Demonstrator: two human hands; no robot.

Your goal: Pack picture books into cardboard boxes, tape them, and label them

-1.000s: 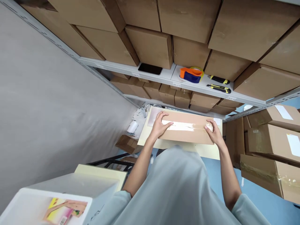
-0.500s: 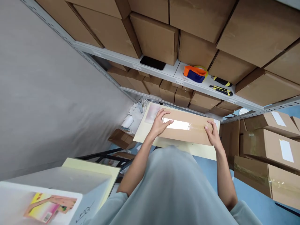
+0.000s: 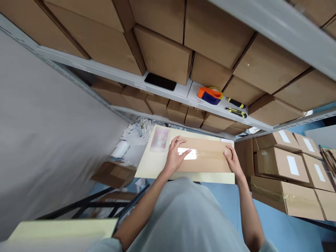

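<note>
Box shifted rightward along table, gripped between left hand and right hand

Near the table's right edge we see matt brown cardboard in the box, banded by glossy clear tape. Along the painted-metal shelf's front edge we find a smooth phone and plastic dispenser; our shirt is soft, matt cloth.
</note>
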